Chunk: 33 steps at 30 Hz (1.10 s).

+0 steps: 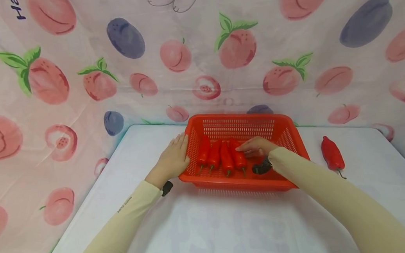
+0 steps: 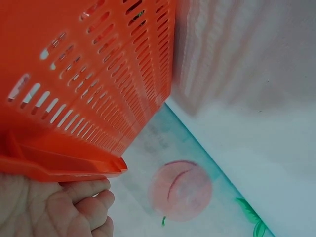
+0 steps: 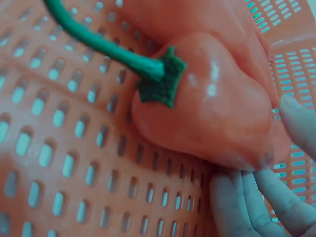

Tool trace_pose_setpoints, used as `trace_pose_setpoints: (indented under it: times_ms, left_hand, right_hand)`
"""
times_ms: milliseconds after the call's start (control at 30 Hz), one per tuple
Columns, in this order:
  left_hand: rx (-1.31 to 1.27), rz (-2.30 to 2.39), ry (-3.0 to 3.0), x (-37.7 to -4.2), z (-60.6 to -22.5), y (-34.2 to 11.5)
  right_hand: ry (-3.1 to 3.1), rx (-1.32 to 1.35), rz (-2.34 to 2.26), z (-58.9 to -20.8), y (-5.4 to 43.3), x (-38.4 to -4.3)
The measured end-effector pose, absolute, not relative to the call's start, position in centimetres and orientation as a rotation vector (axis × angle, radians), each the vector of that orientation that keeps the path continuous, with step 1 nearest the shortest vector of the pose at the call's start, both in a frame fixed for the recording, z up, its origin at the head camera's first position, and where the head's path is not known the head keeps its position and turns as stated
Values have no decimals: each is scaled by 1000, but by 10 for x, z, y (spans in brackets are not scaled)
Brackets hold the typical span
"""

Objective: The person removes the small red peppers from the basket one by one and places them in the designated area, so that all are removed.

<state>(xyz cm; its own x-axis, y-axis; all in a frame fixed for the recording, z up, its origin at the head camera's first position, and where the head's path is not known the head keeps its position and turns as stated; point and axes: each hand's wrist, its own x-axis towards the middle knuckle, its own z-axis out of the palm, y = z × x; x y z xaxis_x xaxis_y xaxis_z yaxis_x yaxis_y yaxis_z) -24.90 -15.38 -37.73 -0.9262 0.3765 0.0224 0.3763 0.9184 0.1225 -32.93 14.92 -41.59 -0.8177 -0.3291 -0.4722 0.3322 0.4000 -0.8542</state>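
Note:
Several red peppers with green stems lie side by side in a red-orange slotted plastic basket. My right hand reaches inside and holds the rightmost pepper. In the right wrist view, the thumb and fingers come around the tip end of that pepper, whose stem points away from the hand. On the basket's left side, my left hand rests with fingers extended along the rim. The left wrist view shows the palm right under the basket's rim.
One more red pepper lies on the white tabletop to the right of the basket. A fruit-print cloth hangs behind the table and along its left side. A dark wrist-worn device sits below the right wrist.

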Motion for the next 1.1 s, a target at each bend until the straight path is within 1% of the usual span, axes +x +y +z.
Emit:
trace_pose_setpoints:
  times_ms: [100, 267, 833, 1100]
  left_hand:
    - [603, 199, 3072, -250, -379, -154]
    - [604, 207, 3069, -250, -379, -155]
    - [586, 216, 3063, -249, -374, -154]
    - [596, 194, 3065, -250, -377, -155]
  right_hand:
    - [2107, 20, -1425, -408, 143, -322]
    - [2181, 22, -1351, -414, 142, -325]
    - [2316, -193, -1071, -409, 149, -336]
    - [2419, -197, -947, -411, 144, -337]
